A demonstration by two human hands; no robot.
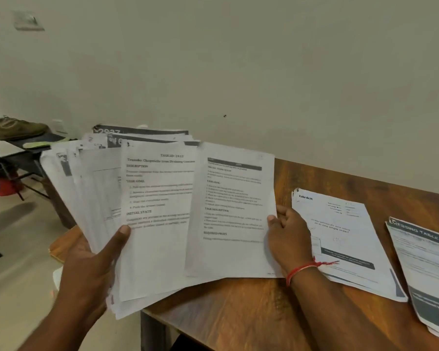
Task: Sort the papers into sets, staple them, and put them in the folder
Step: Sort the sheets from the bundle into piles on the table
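Note:
My left hand [91, 262] grips a fanned stack of printed papers [107, 193] above the left end of the wooden table [238, 312], thumb on the front sheet headed "TASK ID 2412" [157, 224]. My right hand [289, 236] pinches the right edge of a single printed sheet [231, 211], pulled a little to the right of the stack. On the table to the right lies a set topped by a "blinkit" page [340, 239], and beyond it a set headed "DRESSING TABLE" [426, 269]. No stapler or folder is in view.
A plain wall [238, 72] runs right behind the table. At the far left a dark rack [23, 153] holds a pair of shoes [15, 127], with a red object under it. Tiled floor lies left of the table.

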